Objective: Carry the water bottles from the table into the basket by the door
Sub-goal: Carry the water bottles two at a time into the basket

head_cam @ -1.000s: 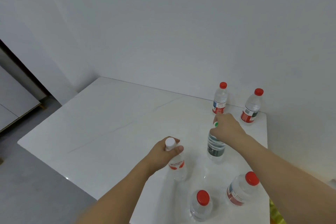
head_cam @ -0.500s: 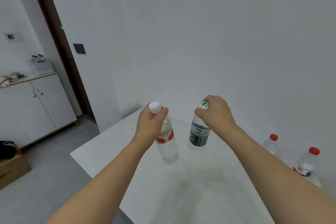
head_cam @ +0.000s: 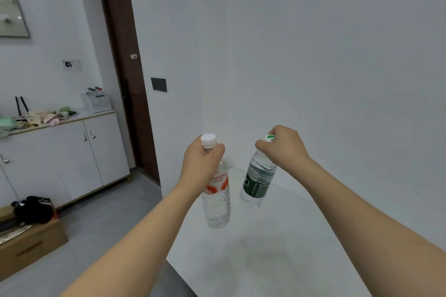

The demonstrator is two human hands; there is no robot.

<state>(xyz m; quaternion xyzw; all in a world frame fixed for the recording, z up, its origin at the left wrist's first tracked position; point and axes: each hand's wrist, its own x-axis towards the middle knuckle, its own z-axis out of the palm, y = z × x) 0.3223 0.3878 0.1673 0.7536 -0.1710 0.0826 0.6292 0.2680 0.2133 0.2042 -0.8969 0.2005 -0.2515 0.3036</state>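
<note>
My left hand (head_cam: 201, 164) grips the neck of a clear water bottle with a white cap and red-orange label (head_cam: 216, 198), held in the air above the white table (head_cam: 277, 260). My right hand (head_cam: 283, 149) holds a second bottle with a green label (head_cam: 257, 183) by its cap, also lifted off the table. Both bottles hang roughly upright, a little apart. A white perforated basket (head_cam: 96, 102) sits on the cabinet top beside the dark brown door (head_cam: 128, 75). The other bottles are out of view.
A white cabinet (head_cam: 60, 157) with clutter on top stands along the left wall. A cardboard box (head_cam: 31, 246) with a black item on it lies on the grey floor at lower left. The table's near-left corner (head_cam: 169, 259) juts toward the floor space.
Both hands have lifted their bottles off the table. The view has swung left, bringing the door, cabinet and basket into sight while the red-capped bottles have left the frame.
</note>
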